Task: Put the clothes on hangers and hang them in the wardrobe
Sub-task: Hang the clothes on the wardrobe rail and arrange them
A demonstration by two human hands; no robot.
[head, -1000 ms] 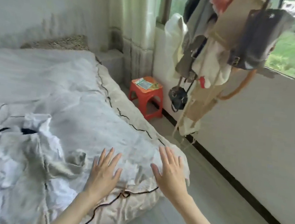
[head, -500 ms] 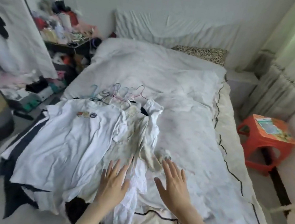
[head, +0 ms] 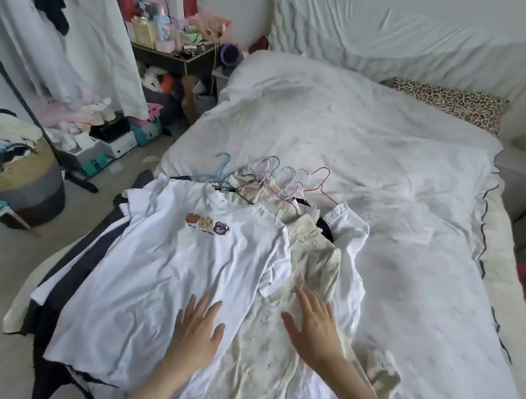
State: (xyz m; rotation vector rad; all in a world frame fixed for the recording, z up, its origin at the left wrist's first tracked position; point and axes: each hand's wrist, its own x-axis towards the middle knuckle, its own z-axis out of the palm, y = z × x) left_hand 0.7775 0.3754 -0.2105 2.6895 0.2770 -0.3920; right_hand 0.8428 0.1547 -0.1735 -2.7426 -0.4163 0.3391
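A pile of clothes lies on the near left part of the bed. On top is a white T-shirt with small cartoon patches on the chest. Beside it lies a cream lace garment, over white and dark pieces. Several thin wire hangers in pink, blue and black lie at the far end of the pile. My left hand rests flat on the T-shirt's hem, fingers straight. My right hand lies flat on the cream garment, fingers spread.
The bed has a white duvet and a leopard pillow. At the left stand a fabric wardrobe with white covers, a laundry basket and a cluttered desk. Boxes and clothes litter the floor between them.
My view has swung left from the window and coat rack to the clothes pile and wardrobe. Both hands stay flat and now lie on the T-shirt and the cream garment.
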